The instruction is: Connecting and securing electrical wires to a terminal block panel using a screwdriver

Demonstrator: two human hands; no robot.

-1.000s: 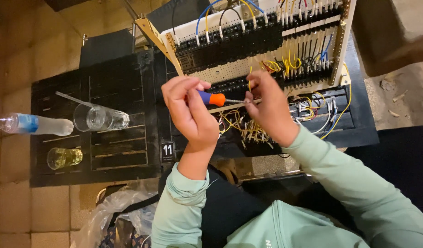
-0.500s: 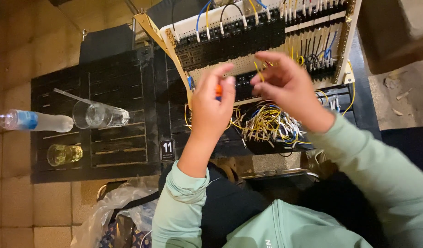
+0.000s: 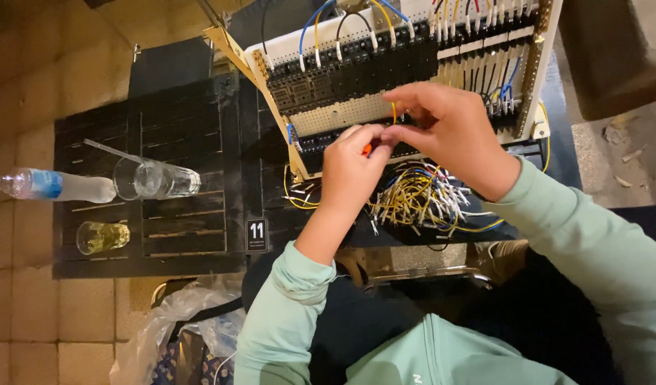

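Observation:
My left hand (image 3: 353, 171) is closed around a screwdriver with an orange handle (image 3: 368, 148), of which only a small part shows between the fingers. My right hand (image 3: 449, 135) pinches a thin yellow wire (image 3: 394, 113) right beside the left fingertips. Both hands work at the front of a wiring board (image 3: 342, 110) with rows of black terminal blocks and blue, yellow, white and black jumper wires. A loose bundle of yellow and white wires (image 3: 420, 199) lies below the hands.
A black slatted table (image 3: 185, 135) holds a tall clear glass with a straw (image 3: 155, 178), a small glass of yellowish liquid (image 3: 100, 237), a plastic bottle (image 3: 53, 185) at its left edge and a small number sign (image 3: 256, 234). A plastic bag (image 3: 178, 335) lies on the tiled floor.
Both hands have moved up the board from the wire bundle to the terminal rows. The screwdriver handle, plainly visible a second ago, is now mostly hidden in my left hand.

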